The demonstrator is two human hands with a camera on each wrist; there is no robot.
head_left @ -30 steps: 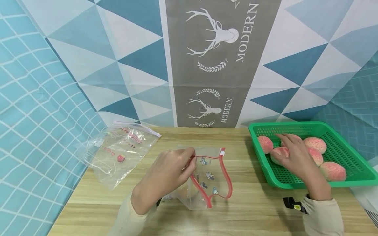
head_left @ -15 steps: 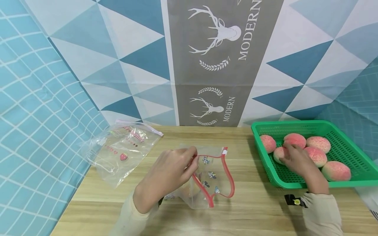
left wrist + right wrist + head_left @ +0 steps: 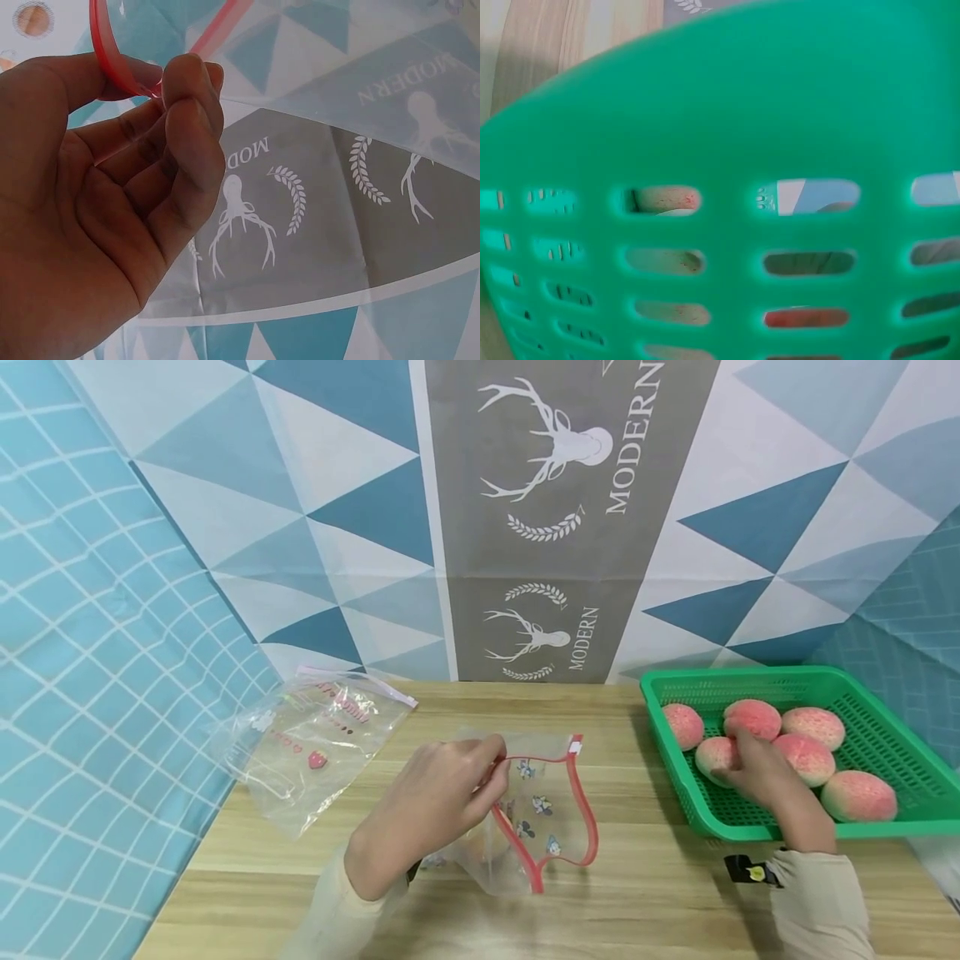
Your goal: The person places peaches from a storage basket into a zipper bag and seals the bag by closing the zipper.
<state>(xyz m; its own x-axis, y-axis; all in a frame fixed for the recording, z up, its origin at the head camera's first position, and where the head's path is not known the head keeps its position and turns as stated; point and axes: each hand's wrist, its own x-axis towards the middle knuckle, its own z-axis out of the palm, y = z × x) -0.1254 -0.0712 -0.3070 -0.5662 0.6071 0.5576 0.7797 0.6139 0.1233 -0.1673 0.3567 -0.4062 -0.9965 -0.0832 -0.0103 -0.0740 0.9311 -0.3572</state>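
Observation:
My left hand (image 3: pixel 438 793) pinches the red zip edge of a clear zip bag (image 3: pixel 553 802) with cartoon prints; the bag's mouth gapes to the right. A pale orange shape shows blurred inside it. The left wrist view has the thumb and fingertips of the left hand (image 3: pixel 112 187) meeting on the red strip. At the right, my right hand (image 3: pixel 768 777) reaches into a green basket (image 3: pixel 750 673) and grips a pinkish peach (image 3: pixel 710 758) at its left side. The basket wall (image 3: pixel 780 97) hides this hand in the right wrist view.
Several other peaches, among them a front one (image 3: pixel 859 796), lie in the basket. A second clear bag (image 3: pixel 330 760) with strawberry prints lies flat at the left back. A patterned cloth (image 3: pixel 525 527) stands behind the wooden table (image 3: pixel 622 902).
My right hand has come down into the basket and its fingers have settled on the left peach. The left hand keeps its hold on the bag's edge.

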